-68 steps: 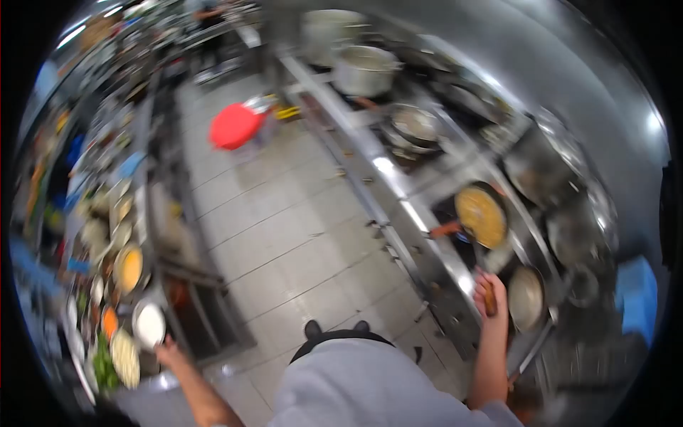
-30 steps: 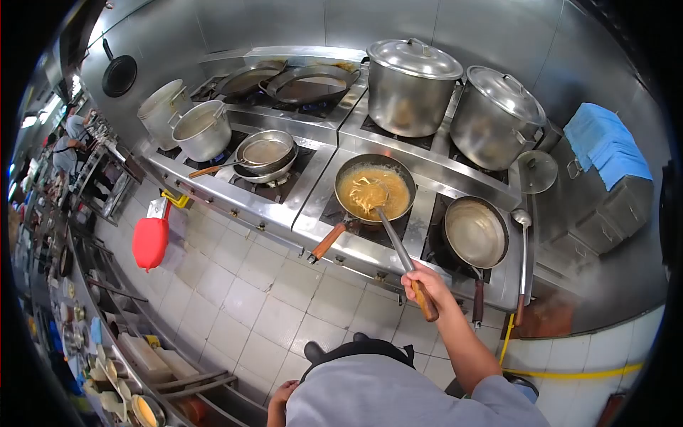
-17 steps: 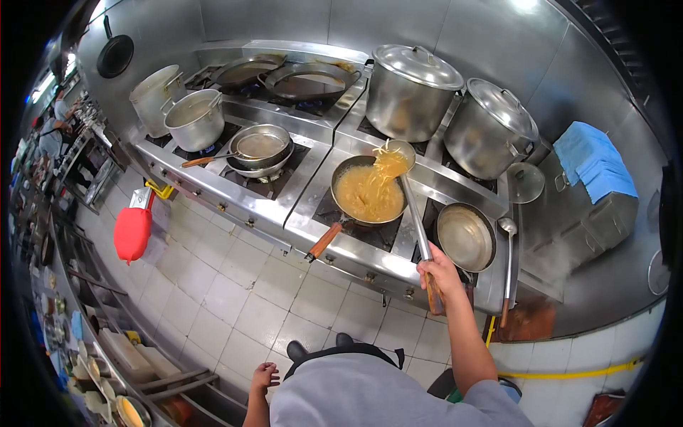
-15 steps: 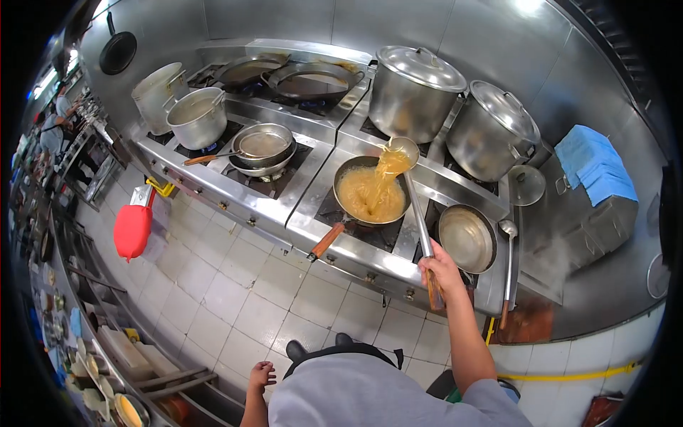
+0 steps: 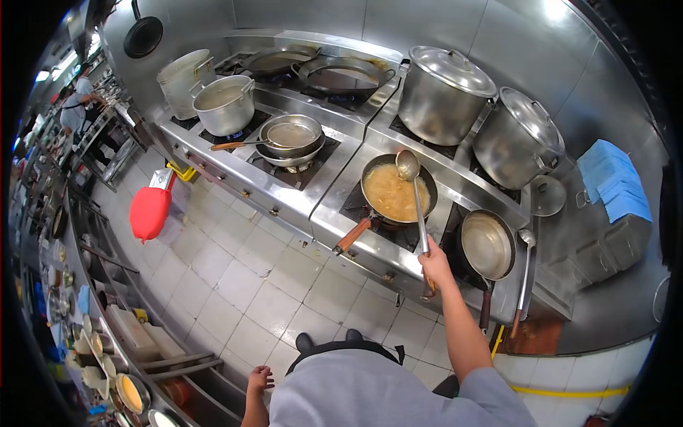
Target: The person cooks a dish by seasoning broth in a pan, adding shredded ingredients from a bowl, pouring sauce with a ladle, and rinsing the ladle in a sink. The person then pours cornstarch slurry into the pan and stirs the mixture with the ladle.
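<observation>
My right hand [image 5: 435, 263] is wrapped round the handle of a long metal ladle [image 5: 420, 206]. The ladle's bowl is over the far side of a frying pan [image 5: 366, 171] on the stove. Yellow-brown, soupy food [image 5: 391, 193] fills much of this pan, and its wooden handle [image 5: 352, 235] points towards me. Whether the bowl touches the food I cannot tell. Low beside my body, my left hand [image 5: 260, 378] hangs with loosely curled fingers, apart from everything and holding nothing visible. Right of the food stands a second pan [image 5: 488, 245], with a dark handle.
Two lidded stockpots [image 5: 447, 99] [image 5: 518, 139] stand behind the pans. Leftward on the stove [image 5: 334, 153] are a pot [image 5: 223, 107], a strainer [image 5: 292, 134] over a pan, and wide pans [image 5: 341, 75] at the back. Another ladle [image 5: 525, 277] lies at right. Blue cloths [image 5: 615, 181] hang nearby.
The ladle was pouring a stream of soupy food into the pan; now the stream has stopped and the bowl is lower over the pan. The view has shifted, so the stove appears further right.
</observation>
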`<act>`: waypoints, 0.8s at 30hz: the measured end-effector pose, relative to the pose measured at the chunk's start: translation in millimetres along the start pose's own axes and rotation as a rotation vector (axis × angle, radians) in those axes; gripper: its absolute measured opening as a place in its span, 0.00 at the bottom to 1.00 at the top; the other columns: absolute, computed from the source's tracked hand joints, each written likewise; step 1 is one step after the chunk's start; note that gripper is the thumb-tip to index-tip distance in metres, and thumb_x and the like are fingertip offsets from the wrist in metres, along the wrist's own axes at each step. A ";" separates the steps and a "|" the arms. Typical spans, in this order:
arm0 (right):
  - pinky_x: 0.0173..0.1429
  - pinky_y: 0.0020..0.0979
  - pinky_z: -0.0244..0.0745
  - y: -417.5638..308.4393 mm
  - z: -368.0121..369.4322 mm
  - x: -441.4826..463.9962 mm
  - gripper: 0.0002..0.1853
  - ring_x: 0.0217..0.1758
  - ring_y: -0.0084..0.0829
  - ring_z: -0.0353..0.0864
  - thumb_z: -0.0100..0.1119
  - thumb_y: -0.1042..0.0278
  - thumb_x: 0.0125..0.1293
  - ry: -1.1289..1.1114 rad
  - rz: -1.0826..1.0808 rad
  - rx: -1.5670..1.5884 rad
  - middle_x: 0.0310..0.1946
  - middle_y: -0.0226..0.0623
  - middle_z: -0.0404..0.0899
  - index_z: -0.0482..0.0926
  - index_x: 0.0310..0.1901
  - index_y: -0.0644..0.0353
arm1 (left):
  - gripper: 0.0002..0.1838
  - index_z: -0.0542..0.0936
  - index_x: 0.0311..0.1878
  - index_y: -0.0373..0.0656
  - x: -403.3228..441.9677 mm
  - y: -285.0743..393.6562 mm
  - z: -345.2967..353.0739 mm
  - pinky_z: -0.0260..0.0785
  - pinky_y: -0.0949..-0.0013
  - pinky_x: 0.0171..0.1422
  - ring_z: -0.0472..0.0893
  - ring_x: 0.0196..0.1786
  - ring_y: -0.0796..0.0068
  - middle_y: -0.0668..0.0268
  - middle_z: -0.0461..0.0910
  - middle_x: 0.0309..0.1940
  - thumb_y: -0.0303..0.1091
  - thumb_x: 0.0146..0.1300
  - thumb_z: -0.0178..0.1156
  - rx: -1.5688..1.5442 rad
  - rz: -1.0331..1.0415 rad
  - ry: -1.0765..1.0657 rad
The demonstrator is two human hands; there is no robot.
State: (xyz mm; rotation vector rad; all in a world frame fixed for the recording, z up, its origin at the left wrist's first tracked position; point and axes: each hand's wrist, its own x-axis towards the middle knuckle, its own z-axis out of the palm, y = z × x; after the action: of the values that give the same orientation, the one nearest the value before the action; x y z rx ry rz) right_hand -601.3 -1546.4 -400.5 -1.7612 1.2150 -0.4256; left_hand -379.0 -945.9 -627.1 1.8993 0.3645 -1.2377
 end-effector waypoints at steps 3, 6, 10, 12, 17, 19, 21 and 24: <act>0.22 0.29 0.70 0.8 19.6 -1.2 0.39 0.16 0.23 0.72 0.52 0.78 0.56 -0.077 0.063 0.097 0.22 0.31 0.71 0.57 0.72 0.54 | 0.20 0.72 0.55 0.46 -5.6 -3.4 -0.6 0.78 0.51 0.39 0.81 0.38 0.57 0.60 0.78 0.45 0.44 0.64 0.60 0.038 0.009 -0.018; 0.23 0.28 0.70 -3.4 23.2 -10.8 0.35 0.18 0.24 0.72 0.53 0.77 0.58 -0.250 0.132 0.471 0.23 0.31 0.73 0.60 0.70 0.56 | 0.20 0.72 0.55 0.45 -7.9 -0.9 -0.9 0.78 0.50 0.40 0.81 0.38 0.56 0.59 0.78 0.45 0.44 0.65 0.60 0.120 0.025 -0.028; 0.24 0.27 0.68 -4.0 8.6 -35.8 0.28 0.20 0.25 0.72 0.54 0.70 0.63 -0.436 0.304 1.020 0.27 0.32 0.73 0.59 0.64 0.56 | 0.19 0.72 0.55 0.46 -5.4 6.7 1.9 0.78 0.50 0.40 0.82 0.37 0.56 0.60 0.79 0.44 0.44 0.65 0.60 0.096 0.036 -0.022; 0.23 0.26 0.66 -9.1 -1.9 -50.6 0.25 0.20 0.25 0.70 0.52 0.68 0.65 -0.504 0.364 1.292 0.28 0.33 0.70 0.60 0.63 0.54 | 0.19 0.72 0.55 0.46 0.3 9.8 3.2 0.78 0.51 0.40 0.82 0.37 0.57 0.60 0.79 0.43 0.44 0.65 0.60 0.070 0.043 -0.023; 0.23 0.26 0.67 -27.6 -34.6 -81.0 0.23 0.21 0.25 0.71 0.51 0.69 0.64 -0.452 0.285 0.946 0.27 0.33 0.71 0.64 0.61 0.56 | 0.19 0.72 0.54 0.46 14.2 24.6 7.5 0.79 0.51 0.38 0.82 0.37 0.57 0.60 0.79 0.42 0.43 0.65 0.60 0.009 0.005 -0.051; 0.23 0.24 0.68 -31.6 -44.9 -88.3 0.30 0.21 0.25 0.72 0.52 0.70 0.63 -0.401 0.175 0.680 0.26 0.34 0.72 0.61 0.68 0.58 | 0.18 0.72 0.54 0.45 15.8 29.7 11.9 0.79 0.51 0.38 0.82 0.36 0.58 0.59 0.79 0.42 0.42 0.65 0.60 0.016 0.000 -0.059; 0.23 0.24 0.70 -32.4 -50.6 -91.2 0.33 0.21 0.24 0.72 0.51 0.73 0.61 -0.343 0.202 0.668 0.26 0.34 0.73 0.59 0.71 0.59 | 0.18 0.72 0.54 0.45 18.3 33.2 15.6 0.79 0.52 0.38 0.81 0.36 0.59 0.59 0.79 0.42 0.41 0.65 0.59 0.024 -0.005 -0.069; 0.24 0.24 0.71 -34.3 -57.0 -89.3 0.31 0.20 0.21 0.71 0.52 0.75 0.61 -0.262 0.099 0.593 0.24 0.30 0.72 0.61 0.68 0.60 | 0.18 0.72 0.54 0.45 20.9 36.2 21.5 0.79 0.53 0.37 0.81 0.34 0.60 0.59 0.79 0.42 0.41 0.65 0.60 0.038 0.001 -0.079</act>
State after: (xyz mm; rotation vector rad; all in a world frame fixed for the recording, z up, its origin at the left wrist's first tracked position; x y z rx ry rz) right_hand -663.0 -1493.9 -324.1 -1.1988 0.8692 -0.4273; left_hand -359.9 -988.7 -631.6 1.8758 0.3004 -1.3238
